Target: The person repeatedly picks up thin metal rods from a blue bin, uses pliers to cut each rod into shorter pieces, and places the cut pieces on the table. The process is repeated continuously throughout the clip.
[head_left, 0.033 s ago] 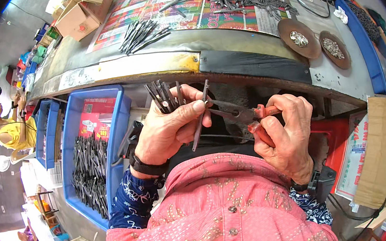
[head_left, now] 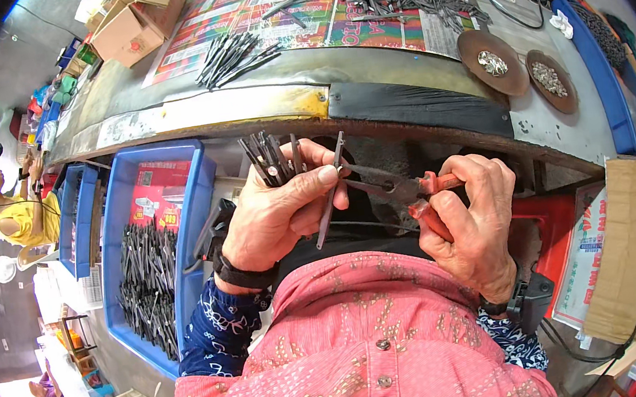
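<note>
My left hand (head_left: 272,212) grips a bundle of thin dark metal pieces (head_left: 269,157) that stand up out of the fist. Its thumb and fingers also pinch a single dark metal strip (head_left: 331,193), held nearly upright. My right hand (head_left: 471,219) is closed around red-handled pliers (head_left: 416,186). The plier jaws point left and meet the single strip just below the thumb. Both hands are close together above my lap, under the front edge of the workbench (head_left: 243,108).
A blue bin (head_left: 118,223) with several dark metal parts (head_left: 146,283) stands at my left. On the bench lie heaps of dark parts (head_left: 233,54), two brown dishes (head_left: 494,66) and cardboard boxes (head_left: 134,23). A person in yellow (head_left: 14,212) sits far left. Cardboard (head_left: 635,255) leans at right.
</note>
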### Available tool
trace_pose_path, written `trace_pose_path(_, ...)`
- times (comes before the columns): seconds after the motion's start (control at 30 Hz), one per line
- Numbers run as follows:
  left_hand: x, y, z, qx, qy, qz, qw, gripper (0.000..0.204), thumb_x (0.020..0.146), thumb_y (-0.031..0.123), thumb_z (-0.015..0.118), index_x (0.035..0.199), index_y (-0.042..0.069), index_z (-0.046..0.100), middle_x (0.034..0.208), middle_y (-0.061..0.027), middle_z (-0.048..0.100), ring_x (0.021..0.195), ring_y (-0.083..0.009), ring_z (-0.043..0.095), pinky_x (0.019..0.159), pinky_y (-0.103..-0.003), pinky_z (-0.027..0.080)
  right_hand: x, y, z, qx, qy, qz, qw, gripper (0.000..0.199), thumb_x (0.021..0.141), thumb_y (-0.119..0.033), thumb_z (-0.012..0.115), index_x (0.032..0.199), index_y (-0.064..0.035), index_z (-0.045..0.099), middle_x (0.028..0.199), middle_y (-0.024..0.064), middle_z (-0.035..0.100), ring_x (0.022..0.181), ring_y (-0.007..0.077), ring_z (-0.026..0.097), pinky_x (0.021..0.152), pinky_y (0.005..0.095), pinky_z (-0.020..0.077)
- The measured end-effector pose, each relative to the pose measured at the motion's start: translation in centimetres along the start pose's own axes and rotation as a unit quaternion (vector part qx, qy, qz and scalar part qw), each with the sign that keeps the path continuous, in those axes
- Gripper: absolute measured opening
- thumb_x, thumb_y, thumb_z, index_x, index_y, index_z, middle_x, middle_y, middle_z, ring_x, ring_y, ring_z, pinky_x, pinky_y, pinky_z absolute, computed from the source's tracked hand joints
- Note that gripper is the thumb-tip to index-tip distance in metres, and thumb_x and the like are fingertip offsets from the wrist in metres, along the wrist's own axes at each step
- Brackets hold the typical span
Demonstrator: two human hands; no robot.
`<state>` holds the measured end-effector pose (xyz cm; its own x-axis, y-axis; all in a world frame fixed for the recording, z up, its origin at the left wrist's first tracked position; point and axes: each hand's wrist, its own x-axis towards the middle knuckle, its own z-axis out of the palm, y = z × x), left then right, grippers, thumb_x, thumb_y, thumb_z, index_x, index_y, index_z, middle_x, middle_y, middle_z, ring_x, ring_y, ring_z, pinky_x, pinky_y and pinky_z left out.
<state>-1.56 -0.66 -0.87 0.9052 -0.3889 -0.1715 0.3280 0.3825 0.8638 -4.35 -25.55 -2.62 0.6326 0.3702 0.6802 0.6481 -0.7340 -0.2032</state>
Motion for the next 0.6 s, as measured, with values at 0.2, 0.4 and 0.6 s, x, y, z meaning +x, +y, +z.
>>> trace_pose_path(0.2,0.0,-0.4,-0.2,0.038,-0.010,0.003,0.999,0.012,0.096,0.009,0.062,0.108,0.006,0.059,0.078,-0.0115,0.068,0.043,-0.0026,0.035,0.038,-0.018,0.024,-0.6,0.3,0.6,0.017,-0.045,0.000,0.999,0.019,0.068,-0.012,0.072,0.079,-0.0065,0.058,0.094,0.0104,0.054,0.081,0.0281,0.053,0.068,0.0415,0.0414)
trace_pose_path(0.4,-0.7,-1.3,-0.2,0.305,0.043,0.136,0.942,0.009,0.091,-0.001,0.066,0.099,0.001,0.063,0.082,-0.0084,0.071,0.062,-0.0083,0.061,0.054,-0.023,0.046,-1.4,1.4,1.7,0.329,-0.153,0.098,0.927,0.017,0.071,-0.003,0.064,0.087,0.0015,0.060,0.085,0.0103,0.053,0.075,0.0265,0.055,0.065,0.0362,0.0456)
trace_pose_path(0.6,-0.4,-0.6,-0.8,0.563,-0.045,0.377,0.734,0.032,0.068,0.000,0.072,0.100,0.003,0.069,0.086,-0.0092,0.070,0.073,-0.0247,0.070,0.065,-0.031,0.056,-2.1,2.5,2.2,0.629,-0.304,0.270,0.663,0.018,0.076,-0.004,0.063,0.092,0.0028,0.061,0.084,0.0066,0.051,0.073,0.0116,0.050,0.071,0.0259,0.0420)
